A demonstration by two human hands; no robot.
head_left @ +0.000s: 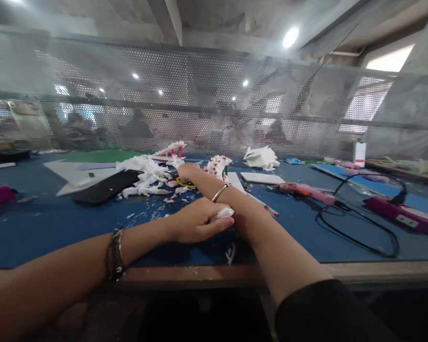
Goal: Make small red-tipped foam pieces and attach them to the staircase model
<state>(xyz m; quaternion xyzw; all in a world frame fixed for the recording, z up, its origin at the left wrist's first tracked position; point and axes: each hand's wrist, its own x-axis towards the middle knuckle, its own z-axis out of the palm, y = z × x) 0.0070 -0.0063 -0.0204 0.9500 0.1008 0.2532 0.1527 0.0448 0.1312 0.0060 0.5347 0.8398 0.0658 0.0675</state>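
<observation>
My left hand [196, 222] is closed around a small crumpled white scrap [225, 213] that looks like tissue, just below my right forearm. Reaching past it to the far left, my right hand [189, 172] is bent down at the wrist, so its fingers are hidden. Right beside that hand lie a yellow loop [185, 183], perhaps a scissor handle, and a heap of torn white tissue [148, 173]. Just behind my right wrist stands a white piece with dark red dots [217, 166]. A small stepped white model on red posts [174, 149] sits farther back.
A black phone-like slab [107, 187] lies left of the heap. To the right are a pink glue gun [306, 191], its looping black cable [360, 247] and a magenta power strip [406, 216]. Folded white sheets [261, 158] stand near the perforated metal screen [185, 95].
</observation>
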